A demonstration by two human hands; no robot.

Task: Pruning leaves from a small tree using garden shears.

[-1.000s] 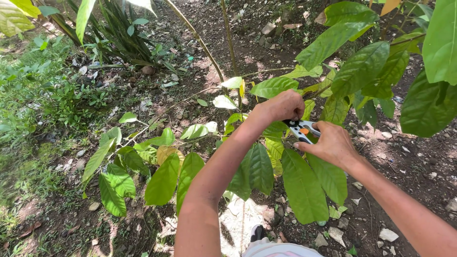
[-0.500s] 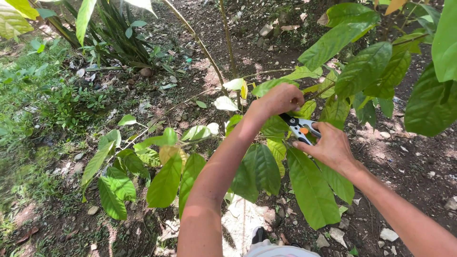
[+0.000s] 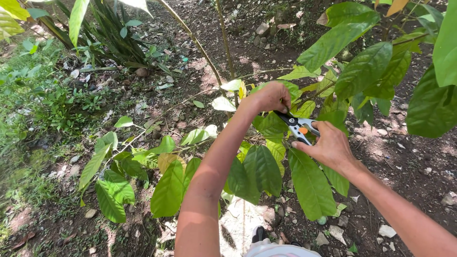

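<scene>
Now: right hand (image 3: 329, 145) grips pruning shears (image 3: 299, 126); left hand (image 3: 270, 96) clutches twig.

pruner (image 3: 299, 128) blades hidden behind left hand (image 3: 270, 97)

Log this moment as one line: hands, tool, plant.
left hand: gripping a leafy twig | right hand: holding pruning shears, blades at the twig | plant: young tree, broad green leaves | ground: bare soil, stones
</scene>
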